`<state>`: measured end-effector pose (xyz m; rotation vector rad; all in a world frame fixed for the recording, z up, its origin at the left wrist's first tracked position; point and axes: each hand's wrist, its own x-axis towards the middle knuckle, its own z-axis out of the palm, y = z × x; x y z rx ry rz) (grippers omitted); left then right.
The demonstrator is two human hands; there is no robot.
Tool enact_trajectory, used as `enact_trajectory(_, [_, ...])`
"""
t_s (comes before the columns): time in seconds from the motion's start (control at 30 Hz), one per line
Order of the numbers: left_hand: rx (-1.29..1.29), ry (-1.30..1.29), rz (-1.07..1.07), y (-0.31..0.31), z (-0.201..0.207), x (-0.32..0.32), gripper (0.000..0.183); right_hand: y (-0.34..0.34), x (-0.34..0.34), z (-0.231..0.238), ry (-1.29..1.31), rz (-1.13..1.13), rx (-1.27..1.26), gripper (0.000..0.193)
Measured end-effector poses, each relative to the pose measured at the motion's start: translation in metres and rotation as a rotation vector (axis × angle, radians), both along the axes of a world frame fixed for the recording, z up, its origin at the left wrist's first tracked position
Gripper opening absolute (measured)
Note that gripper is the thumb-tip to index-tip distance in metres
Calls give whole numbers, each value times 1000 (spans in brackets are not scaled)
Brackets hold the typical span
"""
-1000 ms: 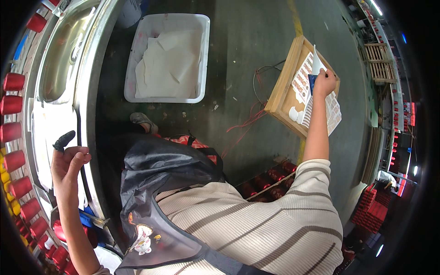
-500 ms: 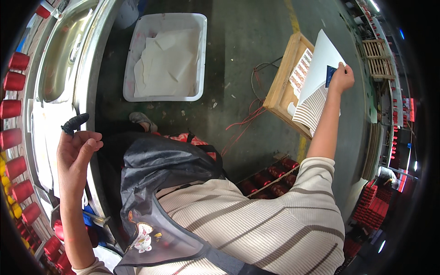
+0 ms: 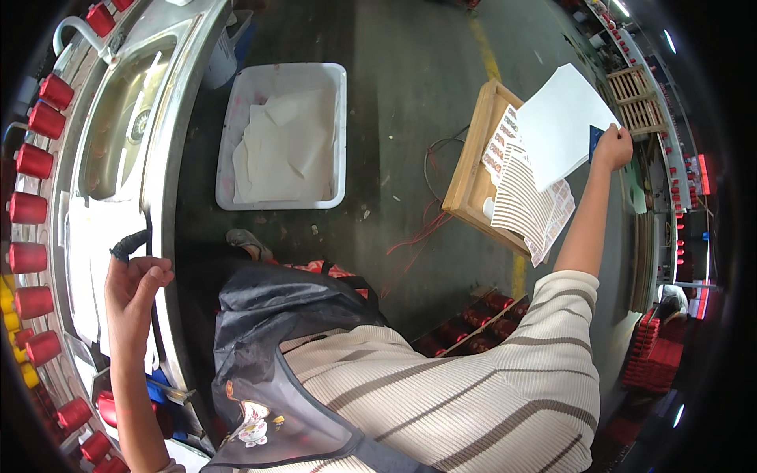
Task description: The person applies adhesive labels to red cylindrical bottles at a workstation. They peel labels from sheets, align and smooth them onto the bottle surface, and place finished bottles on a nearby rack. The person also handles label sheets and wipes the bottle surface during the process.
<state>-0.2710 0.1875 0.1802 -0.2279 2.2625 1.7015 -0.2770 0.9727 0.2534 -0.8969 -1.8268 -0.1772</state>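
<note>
My right hand [image 3: 613,147] reaches out to the right, fingers closed on the edge of a blank white sheet [image 3: 561,118]. A small dark blue patch [image 3: 595,142] shows beside the fingers; whether it is part of the sheet I cannot tell. Under the sheet are fanned-out sheets printed with brown stripes [image 3: 524,193] and a sheet with reddish printed rows [image 3: 498,146], lying on a shallow wooden tray [image 3: 465,185]. My left hand [image 3: 136,288] hovers by the counter edge, thumb against the curled fingers, with nothing visible in them. A black cover [image 3: 130,244] wraps its raised index finger.
A metal sink [image 3: 130,118] with a tap [image 3: 83,31] is on the left, with a white cloth or sheet on the counter. Red cups [image 3: 33,209] line the far left. A white bin [image 3: 339,142] of loose papers stands ahead. Red cords [image 3: 418,240] hang by the tray.
My right hand has drawn the white sheet farther right, so more of the striped and reddish printed sheets shows. My left hand keeps its pinched shape. The whole view has shifted slightly.
</note>
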Motion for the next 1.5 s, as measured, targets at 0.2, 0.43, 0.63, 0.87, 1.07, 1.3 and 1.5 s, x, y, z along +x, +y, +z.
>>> enact_trajectory(0.2, [14,-1,37,-4,2,10,48,-75,18,-107,-505,169,127,18])
enact_trajectory(0.43, [5,13,71,4,15,16,51,-101,57,-265,-963,263,-150,16])
enact_trajectory(0.63, [-110,27,63,0,11,16,51,-108,49,-260,-965,264,-262,13])
enact_trajectory(0.87, [12,-17,35,2,8,12,43,-91,50,-253,-990,264,-348,31])
enact_trajectory(1.07, [-123,-25,51,6,4,18,48,-89,43,-242,-1060,301,-421,25])
enact_trajectory(1.3, [-109,-38,83,2,1,22,48,-86,45,-247,-1025,323,-404,18])
enact_trajectory(1.5, [-88,-36,74,1,3,23,48,-85,46,-249,-1064,304,-437,23])
